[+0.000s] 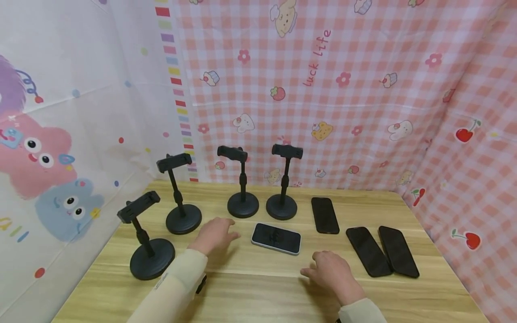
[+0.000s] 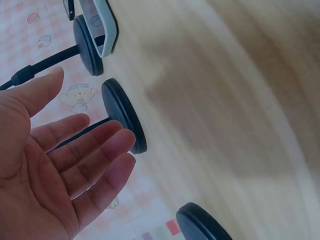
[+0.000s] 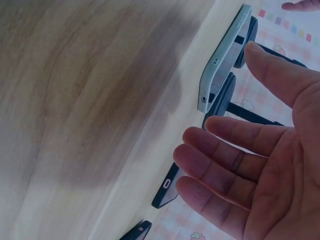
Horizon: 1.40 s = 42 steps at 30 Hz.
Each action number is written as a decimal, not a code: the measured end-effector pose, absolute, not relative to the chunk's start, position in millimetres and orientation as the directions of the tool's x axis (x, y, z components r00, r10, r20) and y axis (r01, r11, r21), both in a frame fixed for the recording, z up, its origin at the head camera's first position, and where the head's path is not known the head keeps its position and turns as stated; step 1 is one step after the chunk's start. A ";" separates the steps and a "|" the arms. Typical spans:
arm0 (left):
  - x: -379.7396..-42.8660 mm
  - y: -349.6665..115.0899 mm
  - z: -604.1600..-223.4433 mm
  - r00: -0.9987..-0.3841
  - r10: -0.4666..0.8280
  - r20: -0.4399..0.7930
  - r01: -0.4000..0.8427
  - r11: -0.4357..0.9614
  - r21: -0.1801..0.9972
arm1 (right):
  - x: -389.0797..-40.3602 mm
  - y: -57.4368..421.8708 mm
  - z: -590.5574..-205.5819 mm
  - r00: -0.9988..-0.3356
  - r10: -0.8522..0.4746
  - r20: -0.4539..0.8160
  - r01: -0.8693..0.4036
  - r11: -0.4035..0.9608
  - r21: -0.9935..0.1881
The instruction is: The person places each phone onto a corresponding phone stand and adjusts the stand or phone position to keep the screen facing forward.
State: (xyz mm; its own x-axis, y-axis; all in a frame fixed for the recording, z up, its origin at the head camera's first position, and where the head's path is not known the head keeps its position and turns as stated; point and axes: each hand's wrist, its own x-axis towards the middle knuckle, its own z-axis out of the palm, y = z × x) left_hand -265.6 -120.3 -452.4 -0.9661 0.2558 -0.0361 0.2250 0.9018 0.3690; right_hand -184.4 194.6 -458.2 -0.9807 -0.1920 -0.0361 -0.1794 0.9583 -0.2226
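A smartphone point(image 1: 277, 238) with a dark screen and pale edge lies flat on the wooden table between my hands. To its left, my left hand point(image 1: 215, 234) hovers with relaxed, slightly bent fingers and holds nothing; the left wrist view shows its bare palm point(image 2: 45, 175). Nearer the front, my right hand point(image 1: 329, 271) is also loose and holds nothing, its fingers point(image 3: 220, 175) spread a little in the right wrist view. Beyond the phone stand two black phone stands, one point(image 1: 243, 204) at the middle and another point(image 1: 282, 206) just right of it, their clamps holding nothing.
Two more black phone stands, one point(image 1: 183, 218) farther back and one point(image 1: 151, 259) nearer, stand on the left. On the right lie three dark phones: one point(image 1: 325, 215) at the back, and two point(image 1: 369, 251) point(image 1: 398, 251) side by side. Printed cloth point(image 1: 307, 103) hangs behind the table.
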 end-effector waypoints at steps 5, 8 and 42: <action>-275.1 -118.8 -444.9 -0.966 0.258 -0.016 0.237 0.908 0.345 | -184.4 194.9 -460.2 -0.981 -0.188 -0.044 -0.174 0.960 -0.220; -280.6 -118.4 -437.9 -0.967 0.255 -0.011 0.236 0.912 0.334 | -184.5 194.9 -461.2 -0.981 -0.186 -0.047 -0.172 0.961 -0.218; -324.6 -109.1 -382.3 -0.976 0.218 0.005 0.210 0.931 0.298 | -185.2 192.3 -460.3 -0.978 -0.203 -0.039 -0.191 0.959 -0.209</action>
State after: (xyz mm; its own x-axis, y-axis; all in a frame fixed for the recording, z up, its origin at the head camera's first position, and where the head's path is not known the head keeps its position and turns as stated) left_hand -324.6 -109.1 -382.3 -0.9759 0.2183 0.0054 0.2100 0.9313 0.2976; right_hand -185.2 192.3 -460.3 -0.9783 -0.2033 -0.0388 -0.1910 0.9590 -0.2094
